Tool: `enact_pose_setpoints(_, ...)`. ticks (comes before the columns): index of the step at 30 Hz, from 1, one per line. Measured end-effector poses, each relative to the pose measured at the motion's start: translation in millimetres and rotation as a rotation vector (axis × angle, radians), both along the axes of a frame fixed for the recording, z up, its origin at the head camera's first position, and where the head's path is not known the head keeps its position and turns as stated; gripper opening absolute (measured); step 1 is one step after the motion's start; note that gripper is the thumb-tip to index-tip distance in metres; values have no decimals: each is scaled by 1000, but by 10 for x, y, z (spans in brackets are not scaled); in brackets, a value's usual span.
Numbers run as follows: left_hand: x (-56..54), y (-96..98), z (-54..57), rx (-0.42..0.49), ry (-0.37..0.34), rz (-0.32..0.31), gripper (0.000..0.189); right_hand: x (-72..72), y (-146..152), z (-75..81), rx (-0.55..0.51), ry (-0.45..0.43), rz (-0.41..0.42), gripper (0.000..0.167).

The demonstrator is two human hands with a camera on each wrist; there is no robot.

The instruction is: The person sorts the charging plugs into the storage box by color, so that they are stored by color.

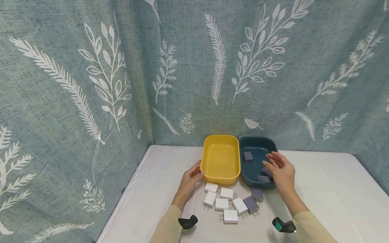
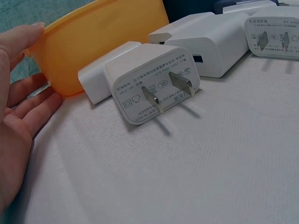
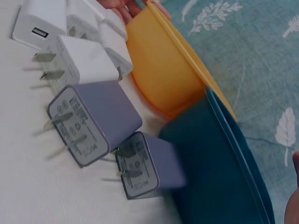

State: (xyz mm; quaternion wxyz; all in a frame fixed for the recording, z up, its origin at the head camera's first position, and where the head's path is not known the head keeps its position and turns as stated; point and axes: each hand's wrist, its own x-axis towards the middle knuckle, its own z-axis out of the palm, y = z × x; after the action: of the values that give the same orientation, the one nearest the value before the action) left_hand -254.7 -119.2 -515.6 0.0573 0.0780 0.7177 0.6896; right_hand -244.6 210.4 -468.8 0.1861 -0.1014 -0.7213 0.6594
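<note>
We are looking down at a white table [image 1: 319, 189] backed by a teal curtain [image 1: 91, 84] printed with white leaves. Two trays are sitting side by side at twelve o'clock from us, both with their long axes running away from us: a yellow tray [image 1: 221, 158] on the left and a dark blue tray [image 1: 254, 158] touching it on the right. Our left hand [image 1: 190, 179] is resting with relaxed, nearly straight fingers against the yellow tray's near left corner, at about seven o'clock of that tray, gripping nothing. Our right hand [image 1: 281, 170] is hovering loosely open over the blue tray's right side, at about four o'clock of it, and we cannot tell whether its fingertips are touching anything. Three purple chargers [image 1: 248, 156] are lying inside the blue tray. On the table at six o'clock of the trays, white chargers [image 1: 227, 193] are lying clustered with two more purple chargers [image 1: 250, 204] at their right edge; most are pointing their prongs toward us, and the nearest white charger [image 1: 230, 216] is pointing its prongs to nine o'clock.
</note>
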Motion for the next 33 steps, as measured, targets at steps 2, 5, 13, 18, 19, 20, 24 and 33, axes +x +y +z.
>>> enact_pose_setpoints(2, 0, 2, -2, 10, 0, 1, 63, 11, 14, -7, 6, 2, 7, 50)
enact_pose_setpoints(5, -6, 1, -7, 23, -12, 3, 63, 27, 24, -16, 5, 5, 22, 48)
enact_pose_setpoints(13, -2, 0, -5, 19, -19, 8, 63, 90, 45, -77, 70, 26, 89, 49)
enact_pose_setpoints(18, -33, 4, -49, 2, -7, 10, 63, 143, 63, -107, 136, 68, 119, 48)
enact_pose_setpoints(19, -50, 4, -81, 4, -7, 14, 63, 152, 68, -115, 148, 74, 124, 47)
enact_pose_setpoints(20, -69, 4, -116, 7, -6, 17, 63, 161, 73, -123, 159, 77, 129, 47)
enact_pose_setpoints(24, -140, 3, -260, 15, -13, 36, 63, 182, 102, -159, 183, 77, 129, 47)
enact_pose_setpoints(33, -125, 11, -268, 5, 11, 48, 63, 211, 159, -209, 189, 72, 118, 49)
